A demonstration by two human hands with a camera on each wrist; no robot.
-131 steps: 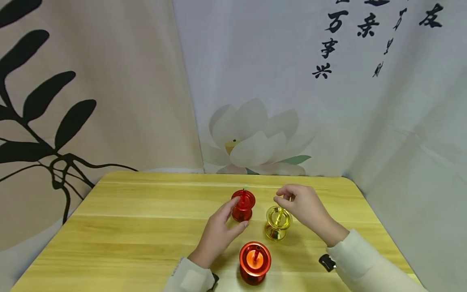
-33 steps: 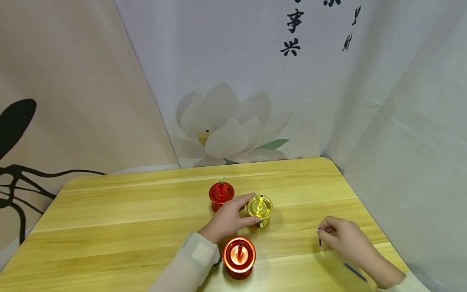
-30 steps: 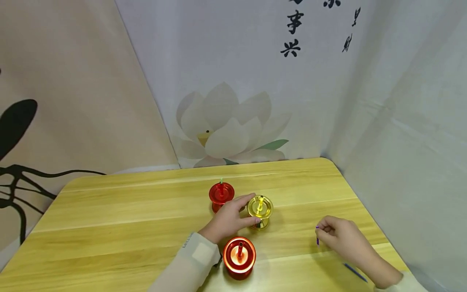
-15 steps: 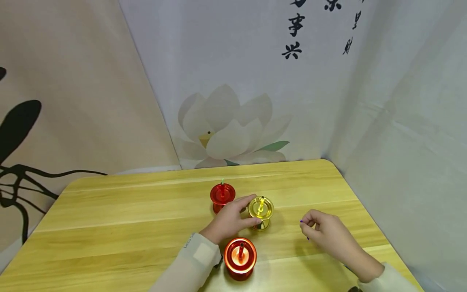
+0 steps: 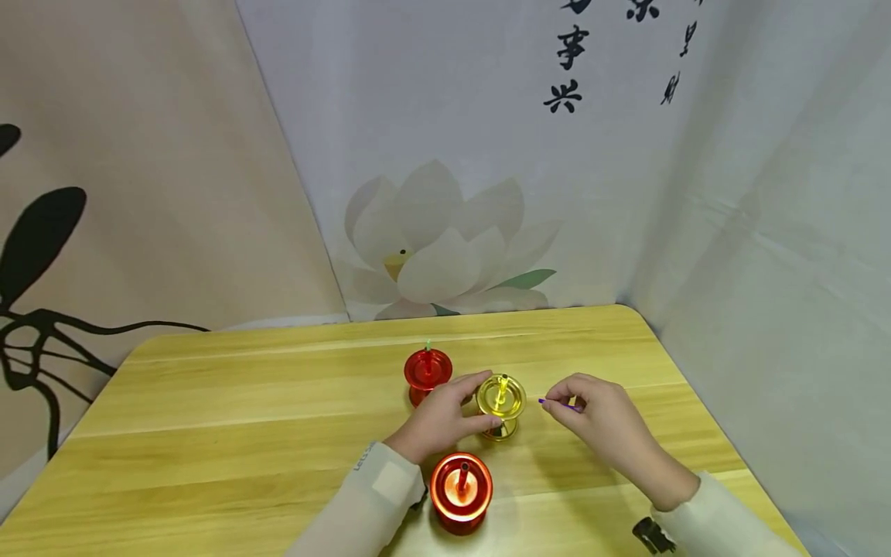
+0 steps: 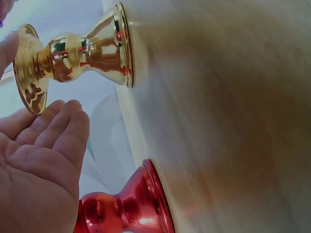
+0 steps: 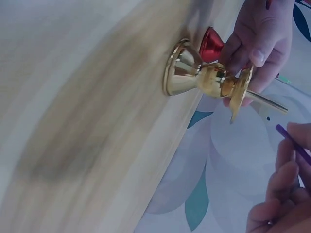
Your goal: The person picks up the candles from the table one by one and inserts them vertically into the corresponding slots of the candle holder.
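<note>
A shiny gold candle holder (image 5: 501,397) stands upright on the table, with a thin tube rising from its dish. My left hand (image 5: 442,418) holds its dish from the left, thumb at the near rim and forefinger at the far side. Just right of that dish, my right hand (image 5: 592,414) pinches a slim purple stick (image 7: 294,144) between thumb and fingertips. In the right wrist view the stick's end points toward the tube (image 7: 267,101), with a gap between them. Behind the left hand stands a red candle holder (image 5: 428,369) with a green tip in its tube.
A second red candle holder (image 5: 461,491), its tube bare, stands nearest me, below the left wrist. The wooden table (image 5: 230,418) ends at the back against a cloth backdrop (image 5: 599,193) with a printed lotus. Another cloth hangs along the right side.
My left hand has moved from the far red candle holder onto the gold one. The right hand went out to the right and has come back with the purple stick, swinging it nearly level.
</note>
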